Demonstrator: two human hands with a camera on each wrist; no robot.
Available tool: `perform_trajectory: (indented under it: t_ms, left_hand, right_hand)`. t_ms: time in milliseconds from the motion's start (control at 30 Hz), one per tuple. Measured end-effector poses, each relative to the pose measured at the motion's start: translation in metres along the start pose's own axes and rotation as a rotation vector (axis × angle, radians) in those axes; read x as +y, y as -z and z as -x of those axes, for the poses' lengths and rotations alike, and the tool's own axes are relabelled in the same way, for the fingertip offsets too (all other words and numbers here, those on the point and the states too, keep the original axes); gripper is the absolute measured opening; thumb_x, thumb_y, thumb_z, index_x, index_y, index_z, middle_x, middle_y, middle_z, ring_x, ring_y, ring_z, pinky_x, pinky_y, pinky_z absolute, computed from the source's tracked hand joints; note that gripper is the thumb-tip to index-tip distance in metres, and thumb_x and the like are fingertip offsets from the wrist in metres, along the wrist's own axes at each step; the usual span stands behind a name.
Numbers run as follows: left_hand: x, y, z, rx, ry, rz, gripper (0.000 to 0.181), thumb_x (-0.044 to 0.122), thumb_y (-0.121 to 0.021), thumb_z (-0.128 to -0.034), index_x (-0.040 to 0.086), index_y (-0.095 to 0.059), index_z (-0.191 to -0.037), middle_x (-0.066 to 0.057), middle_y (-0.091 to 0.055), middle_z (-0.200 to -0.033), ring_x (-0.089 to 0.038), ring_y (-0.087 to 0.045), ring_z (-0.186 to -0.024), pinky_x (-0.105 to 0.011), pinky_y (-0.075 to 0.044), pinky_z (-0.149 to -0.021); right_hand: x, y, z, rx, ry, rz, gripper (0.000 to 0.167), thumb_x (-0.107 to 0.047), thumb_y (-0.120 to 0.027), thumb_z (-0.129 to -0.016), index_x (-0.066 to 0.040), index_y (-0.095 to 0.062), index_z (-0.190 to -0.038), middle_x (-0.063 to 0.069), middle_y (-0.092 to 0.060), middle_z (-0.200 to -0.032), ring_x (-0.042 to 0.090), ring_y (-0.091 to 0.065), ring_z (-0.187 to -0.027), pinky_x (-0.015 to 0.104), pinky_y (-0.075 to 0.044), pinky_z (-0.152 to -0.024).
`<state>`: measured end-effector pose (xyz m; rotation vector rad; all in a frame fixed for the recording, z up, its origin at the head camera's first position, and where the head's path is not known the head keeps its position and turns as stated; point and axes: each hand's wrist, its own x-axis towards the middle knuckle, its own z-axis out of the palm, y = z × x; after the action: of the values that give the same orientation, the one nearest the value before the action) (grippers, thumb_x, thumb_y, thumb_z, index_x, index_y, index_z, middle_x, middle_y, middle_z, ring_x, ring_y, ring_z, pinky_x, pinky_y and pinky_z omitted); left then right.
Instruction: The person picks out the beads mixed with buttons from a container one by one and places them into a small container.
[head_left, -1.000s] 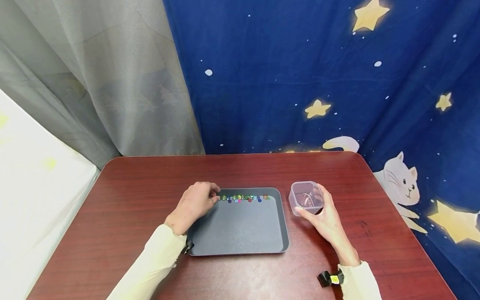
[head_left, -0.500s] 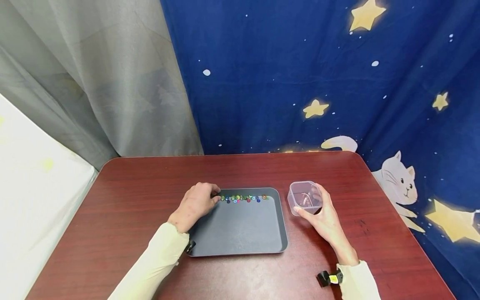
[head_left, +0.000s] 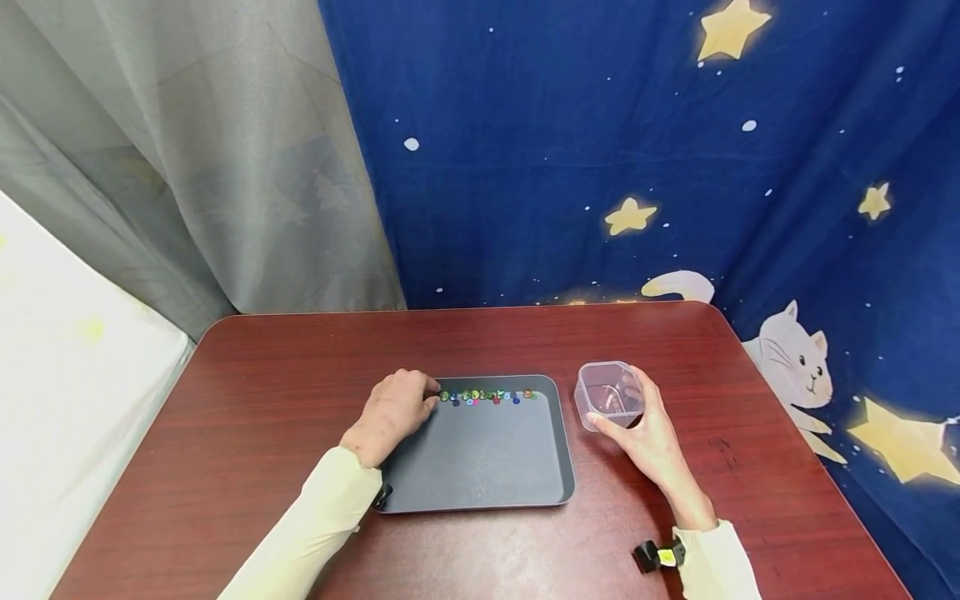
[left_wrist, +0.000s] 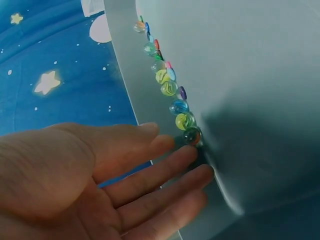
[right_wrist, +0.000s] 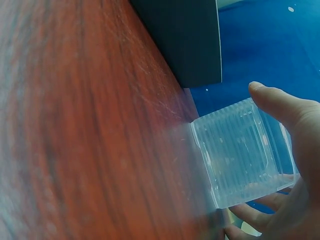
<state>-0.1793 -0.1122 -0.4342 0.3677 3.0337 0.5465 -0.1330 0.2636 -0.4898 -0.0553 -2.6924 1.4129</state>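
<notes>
A dark grey tray lies on the table, with a row of glass marbles along its far side. Small flat coloured discs, one of them light blue, lie against the marbles. My left hand is over the tray's far left corner, palm side showing in the left wrist view. Its loosely bent fingertips are at the dark marble ending the row; whether they touch it I cannot tell. To the right of the tray, my right hand grips a clear square plastic container between thumb and fingers.
The reddish-brown wooden table extends around the tray. A blue star-patterned curtain and a grey curtain hang behind it. White cloth is at the left.
My left hand has shifted slightly toward me at the end of the marble row. The right hand keeps the container in the same place. The head view has drifted a little.
</notes>
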Motion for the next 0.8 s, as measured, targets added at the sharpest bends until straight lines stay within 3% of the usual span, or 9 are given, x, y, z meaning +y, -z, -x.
perform_trajectory:
  t_ms: [433, 800]
  left_hand:
    - [0.0011, -0.0053, -0.0007, 0.002, -0.041, -0.070, 0.014, 0.012, -0.077, -0.0896, 0.019, -0.085, -0.099, -0.004, -0.082, -0.097, -0.028, -0.078, -0.089, -0.049, -0.060, -0.074]
    - [0.0000, -0.0082, -0.0014, -0.051, -0.046, -0.056, 0.012, 0.009, -0.079, -0.0878, 0.012, -0.081, -0.099, -0.004, -0.078, -0.088, -0.021, -0.070, -0.077, -0.043, -0.059, -0.072]
  right_hand:
    - [0.0036, -0.0018, -0.0004, 0.015, 0.015, -0.005, 0.103, -0.034, -0.090, -0.082, -0.018, -0.027, -0.162, 0.017, -0.041, -0.158, 0.039, -0.046, -0.139, 0.063, -0.040, -0.114]
    - [0.0081, -0.0033, -0.0017, 0.021, 0.034, -0.001, 0.102, -0.034, -0.090, -0.082, -0.018, -0.028, -0.162, 0.016, -0.042, -0.158, 0.038, -0.047, -0.139, 0.061, -0.041, -0.112]
